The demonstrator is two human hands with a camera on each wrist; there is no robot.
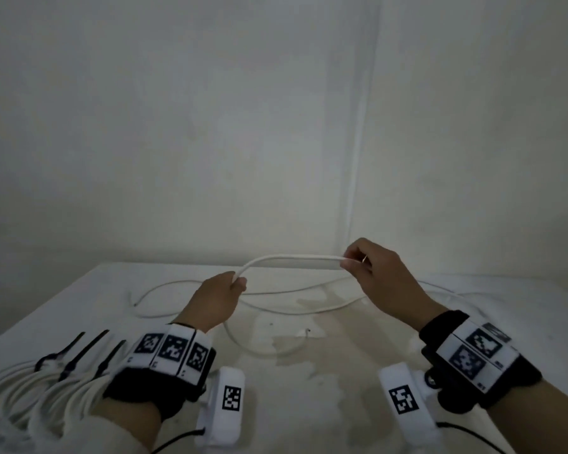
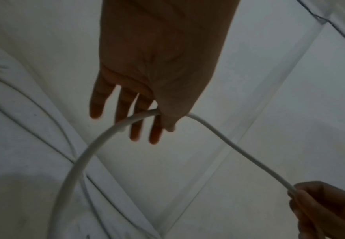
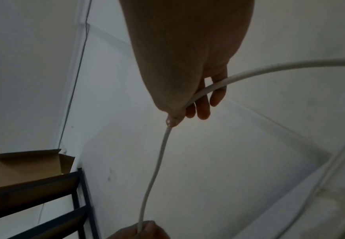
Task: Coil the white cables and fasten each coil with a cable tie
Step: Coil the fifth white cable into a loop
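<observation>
- Three tied coils [image 1: 30, 385] lie near left, black ties [image 1: 79, 352] on; one loose cable [image 1: 295, 258] left to coil.
- Left hand [image 1: 217, 299] pinches cable, other fingers straight; right hand [image 1: 374, 273] pinches it too.
- Cable thin, white, held above table [image 1: 341, 355], rest trailing on it.

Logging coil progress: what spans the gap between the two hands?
In the head view, only white cable spans from left hand to right hand.

Three tied coils [image 1: 30, 385]; one loose cable [image 1: 292, 258].
</observation>
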